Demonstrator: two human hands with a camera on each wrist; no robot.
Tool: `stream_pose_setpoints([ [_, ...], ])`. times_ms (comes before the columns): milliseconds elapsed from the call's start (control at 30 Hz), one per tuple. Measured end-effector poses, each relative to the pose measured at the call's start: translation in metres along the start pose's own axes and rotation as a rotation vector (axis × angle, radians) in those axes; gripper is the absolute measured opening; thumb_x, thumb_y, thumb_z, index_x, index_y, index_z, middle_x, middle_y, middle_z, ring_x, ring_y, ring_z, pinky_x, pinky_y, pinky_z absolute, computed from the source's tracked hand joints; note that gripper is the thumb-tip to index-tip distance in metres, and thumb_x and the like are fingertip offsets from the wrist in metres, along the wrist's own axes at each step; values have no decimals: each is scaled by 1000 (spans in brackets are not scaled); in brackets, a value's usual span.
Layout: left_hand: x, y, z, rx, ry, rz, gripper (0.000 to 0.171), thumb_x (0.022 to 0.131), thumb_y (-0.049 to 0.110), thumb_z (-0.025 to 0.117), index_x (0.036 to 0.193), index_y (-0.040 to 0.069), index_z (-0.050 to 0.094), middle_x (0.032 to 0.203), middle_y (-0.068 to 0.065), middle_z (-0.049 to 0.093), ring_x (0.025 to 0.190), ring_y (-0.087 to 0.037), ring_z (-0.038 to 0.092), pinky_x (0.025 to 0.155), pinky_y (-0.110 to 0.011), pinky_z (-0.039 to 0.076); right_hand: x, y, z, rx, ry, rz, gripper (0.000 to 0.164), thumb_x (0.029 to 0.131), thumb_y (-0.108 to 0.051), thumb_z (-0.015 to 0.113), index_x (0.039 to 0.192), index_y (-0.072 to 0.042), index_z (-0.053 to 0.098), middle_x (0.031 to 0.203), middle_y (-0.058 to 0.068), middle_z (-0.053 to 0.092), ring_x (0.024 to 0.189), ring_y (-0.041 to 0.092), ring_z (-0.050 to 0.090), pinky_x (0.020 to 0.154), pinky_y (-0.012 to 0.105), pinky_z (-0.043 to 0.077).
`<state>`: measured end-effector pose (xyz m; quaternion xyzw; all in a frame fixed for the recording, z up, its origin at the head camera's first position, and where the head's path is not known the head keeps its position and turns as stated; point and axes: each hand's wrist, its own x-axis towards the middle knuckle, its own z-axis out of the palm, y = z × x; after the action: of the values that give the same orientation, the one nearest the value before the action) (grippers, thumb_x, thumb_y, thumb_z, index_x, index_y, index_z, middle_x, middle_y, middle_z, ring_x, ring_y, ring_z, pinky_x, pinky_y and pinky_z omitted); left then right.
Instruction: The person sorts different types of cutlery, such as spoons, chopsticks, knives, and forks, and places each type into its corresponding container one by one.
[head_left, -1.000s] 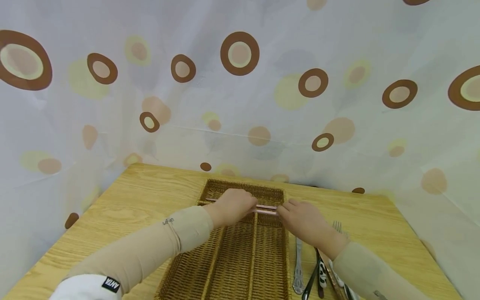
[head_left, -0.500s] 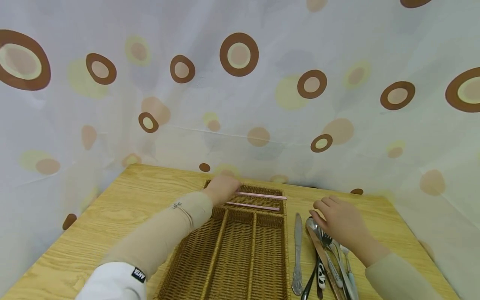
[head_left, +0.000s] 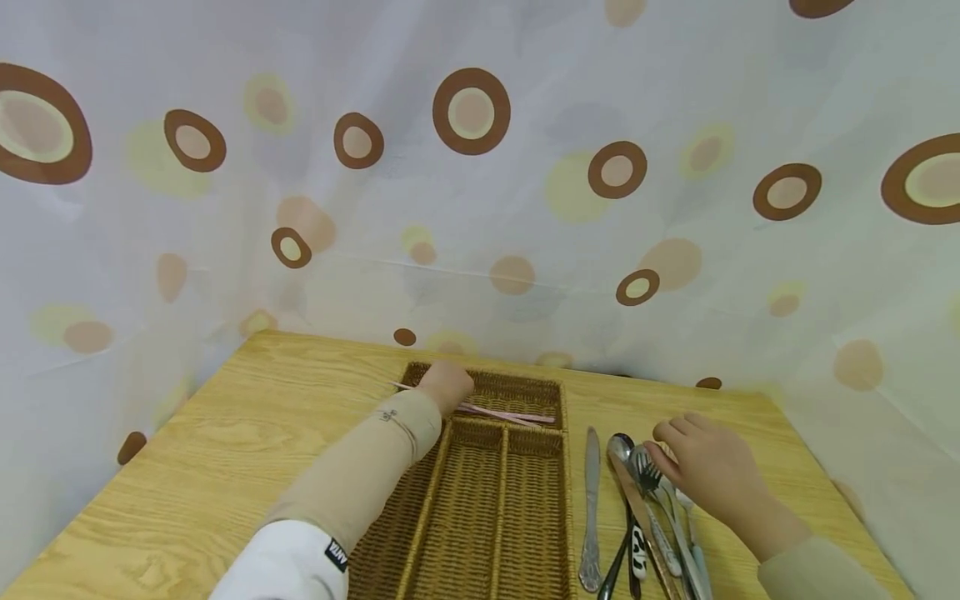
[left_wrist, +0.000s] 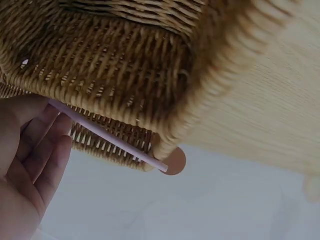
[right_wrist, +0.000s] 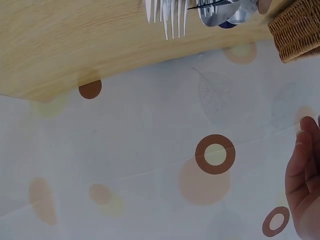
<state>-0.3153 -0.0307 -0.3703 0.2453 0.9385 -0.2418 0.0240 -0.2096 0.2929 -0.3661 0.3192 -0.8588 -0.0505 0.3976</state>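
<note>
My left hand [head_left: 447, 386] is at the far compartment of the wicker cutlery tray [head_left: 501, 508]. Between thumb and fingers it pinches a thin pink chopstick [left_wrist: 107, 135], whose end pokes out past the tray's left rim. To the right of that hand, pink stick lengths [head_left: 517, 416] lie across the same compartment, close together and slightly crossed. My right hand [head_left: 708, 467] hovers with loosely bent fingers and nothing in them, above a pile of cutlery. In the pile are a spoon [head_left: 620, 447] and a dark-looking fork [head_left: 648, 477].
A table knife [head_left: 590, 508] lies alone between tray and pile. Several handles, one with a black-and-white pattern [head_left: 638, 552], point toward the near edge. Behind the wooden table [head_left: 300, 392] hangs a dotted cloth [head_left: 525, 208].
Both hands first held the pink chopsticks over the tray. The right hand let go and moved right over the cutlery; the left shifted the sticks leftward and lower into the far compartment.
</note>
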Motion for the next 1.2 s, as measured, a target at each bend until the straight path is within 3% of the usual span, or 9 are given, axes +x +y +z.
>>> stream_pose_setpoints([
  [300,6,8,-6,-36,-20,-55,12,91,13,59,91,18,71,89,4,71,70,-7,63,53,-23,39,-8,-1,1,8,6,15,65,100,-49,12,66,-17,57,59,-7,53,53,10,44,42,19,29],
  [467,9,13,-8,-64,-53,-114,17,94,14,55,98,18,71,88,3,71,59,-6,52,52,-24,34,-13,-1,2,24,-33,18,67,99,-50,11,67,-17,59,60,-7,55,53,9,45,42,19,31],
  [533,9,15,-10,-80,-66,-138,18,94,15,54,101,19,70,87,4,70,58,-6,49,51,-24,33,-16,-2,2,34,-49,26,65,99,-50,13,68,-18,60,60,-7,55,53,8,46,43,19,32],
  [567,9,15,-11,-87,-70,-146,19,94,15,54,102,19,70,89,4,70,59,-6,50,51,-24,34,-17,-3,2,34,-65,36,58,100,-49,22,68,-18,60,59,-8,55,52,8,46,42,18,31],
  [667,9,17,-9,-107,-99,-168,21,94,16,54,108,20,69,95,3,71,67,-6,60,53,-23,39,-19,-6,-4,35,-184,106,32,94,-38,51,69,-20,59,56,-11,51,48,3,42,41,18,27],
  [767,7,17,-5,-160,-135,-186,23,93,16,56,112,19,68,99,2,71,72,-8,65,55,-25,42,-21,-9,-11,67,-401,220,17,81,-24,67,68,-23,56,53,-14,43,46,0,33,41,18,22],
  [900,5,15,-5,-231,-152,-203,23,93,15,55,112,17,68,96,1,71,63,-9,59,53,-26,41,-25,-12,-14,185,-692,397,23,87,-25,62,66,-23,51,53,-13,44,47,4,35,43,22,25],
  [1000,0,14,-8,-263,-105,-188,19,94,17,55,108,16,68,89,1,70,57,-8,52,52,-25,39,-31,-14,-11,331,-861,533,22,87,-25,61,67,-19,54,57,-8,50,50,9,41,46,26,31],
  [1200,-21,9,-11,-521,51,-118,19,95,22,53,79,14,61,59,2,51,48,-8,39,47,-24,32,-55,-15,-5,734,-1027,689,26,87,-23,62,66,-9,56,53,-3,45,48,9,39,49,25,35],
])
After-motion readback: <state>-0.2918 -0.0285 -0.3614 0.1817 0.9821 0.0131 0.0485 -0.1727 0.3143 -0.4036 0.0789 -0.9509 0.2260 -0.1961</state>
